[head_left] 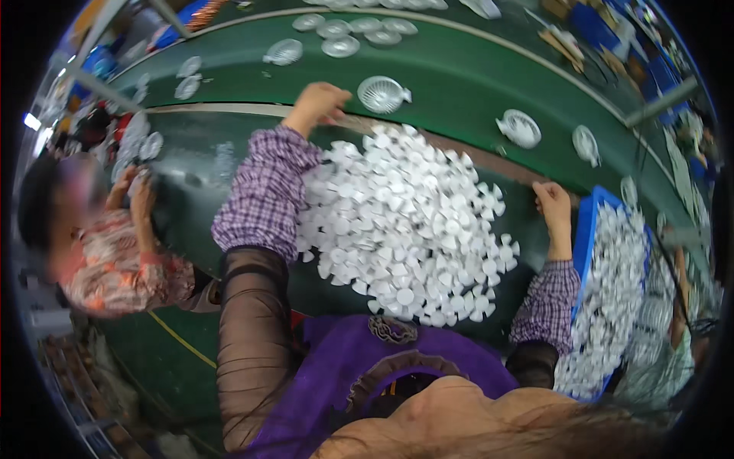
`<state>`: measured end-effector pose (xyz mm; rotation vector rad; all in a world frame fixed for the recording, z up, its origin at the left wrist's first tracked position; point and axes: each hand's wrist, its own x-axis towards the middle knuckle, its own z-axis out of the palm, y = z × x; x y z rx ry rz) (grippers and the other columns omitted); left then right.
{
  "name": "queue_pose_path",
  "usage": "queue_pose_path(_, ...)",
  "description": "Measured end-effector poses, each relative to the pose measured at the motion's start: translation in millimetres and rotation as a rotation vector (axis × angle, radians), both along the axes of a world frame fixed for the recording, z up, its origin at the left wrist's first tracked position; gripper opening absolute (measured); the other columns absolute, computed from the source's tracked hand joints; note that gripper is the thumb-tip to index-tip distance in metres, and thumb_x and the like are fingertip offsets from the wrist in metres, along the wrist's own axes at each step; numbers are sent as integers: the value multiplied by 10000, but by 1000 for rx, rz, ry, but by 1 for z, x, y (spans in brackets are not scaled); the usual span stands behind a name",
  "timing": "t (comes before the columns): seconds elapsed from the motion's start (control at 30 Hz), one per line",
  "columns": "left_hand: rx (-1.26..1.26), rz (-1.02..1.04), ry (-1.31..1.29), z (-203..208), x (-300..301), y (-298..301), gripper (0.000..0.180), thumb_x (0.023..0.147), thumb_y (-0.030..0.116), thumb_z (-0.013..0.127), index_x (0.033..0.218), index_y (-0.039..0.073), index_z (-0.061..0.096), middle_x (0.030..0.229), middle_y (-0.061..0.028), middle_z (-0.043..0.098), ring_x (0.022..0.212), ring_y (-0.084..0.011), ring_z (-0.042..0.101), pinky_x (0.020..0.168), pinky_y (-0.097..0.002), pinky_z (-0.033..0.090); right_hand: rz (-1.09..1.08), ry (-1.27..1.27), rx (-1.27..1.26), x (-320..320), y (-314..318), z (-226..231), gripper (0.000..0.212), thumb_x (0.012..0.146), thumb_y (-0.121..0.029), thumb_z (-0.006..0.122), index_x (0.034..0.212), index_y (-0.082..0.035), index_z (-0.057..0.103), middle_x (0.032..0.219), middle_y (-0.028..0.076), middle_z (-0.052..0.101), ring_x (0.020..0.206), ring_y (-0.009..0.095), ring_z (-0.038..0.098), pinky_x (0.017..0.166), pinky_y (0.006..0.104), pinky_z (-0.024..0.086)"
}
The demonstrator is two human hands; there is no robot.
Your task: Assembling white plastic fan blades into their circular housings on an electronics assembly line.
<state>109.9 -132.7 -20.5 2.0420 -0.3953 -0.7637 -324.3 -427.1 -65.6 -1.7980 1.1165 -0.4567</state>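
Observation:
A large heap of small white plastic discs with notched, fan-like edges (pixel 413 222) lies on the dark green worktable between my arms. My left hand (pixel 319 105) is over the table's far edge beside the conveyor, its fingers bent together; anything in them is hidden. Just right of it, apart from the fingers, a clear ribbed round plastic piece with a small tab (pixel 383 95) rests on the green belt. My right hand (pixel 553 210) is closed with thumb and fingers drawn together, right of the heap and near the blue crate. What it may hold cannot be made out.
A blue crate (pixel 587 233) full of white discs stands at my right. More clear ribbed pieces (pixel 520 128) lie along the green conveyor belt (pixel 451 80) ahead. At the left, a co-worker (pixel 126 264) handles clear pieces. Metal posts (pixel 664 102) flank the belt.

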Motion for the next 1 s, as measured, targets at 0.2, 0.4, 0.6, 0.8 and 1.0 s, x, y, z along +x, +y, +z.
queue_pose_path(0.2, 112, -38, -129, -28, 29, -81, 394, 791, 339, 703, 1092, 99, 620, 937, -20, 638, 755, -139, 591, 547, -276, 492, 26, -65, -218, -20, 13, -21, 200, 848, -197, 677, 830, -5, 619, 673, -6, 570, 623, 59, 495, 571, 227, 403)
queue_pose_path(0.4, 187, -185, -386, -24, 35, -56, 213, 829, 136, 564, 923, -18, 677, 823, -134, 680, 651, -230, 686, 553, -368, 566, 88, -65, -162, -3, 16, -30, 219, 840, -239, 687, 837, -29, 622, 713, 28, 598, 645, 94, 520, 601, 255, 429)
queue_pose_path(0.6, -309, -41, 198, 20, -23, -10, 411, 781, 53, 668, 1142, -38, 493, 851, -134, 638, 678, -192, 665, 493, -314, 568, 186, -170, -181, -61, -2, -51, 92, 863, -96, 638, 855, -29, 576, 737, -16, 500, 689, 65, 439, 626, 213, 381)
queue_pose_path(0.8, -692, -31, 391, 55, -91, 116, 603, 800, -16, 631, 1325, 59, 344, 1019, -133, 628, 758, -247, 693, 514, -300, 594, 528, -46, -375, -4, 51, 11, 545, 740, 27, 648, 1266, -36, 519, 1163, 131, 514, 1028, 231, 502, 898, 308, 405)
queue_pose_path(1.0, -931, 129, 567, 18, -142, 152, 484, 845, 159, 650, 1273, 35, 459, 1066, -165, 644, 823, -297, 694, 476, -311, 584, 811, 309, -727, 28, 81, 15, 638, 665, 24, 678, 1272, -32, 490, 1317, 223, 430, 1211, 403, 409, 1016, 444, 337)
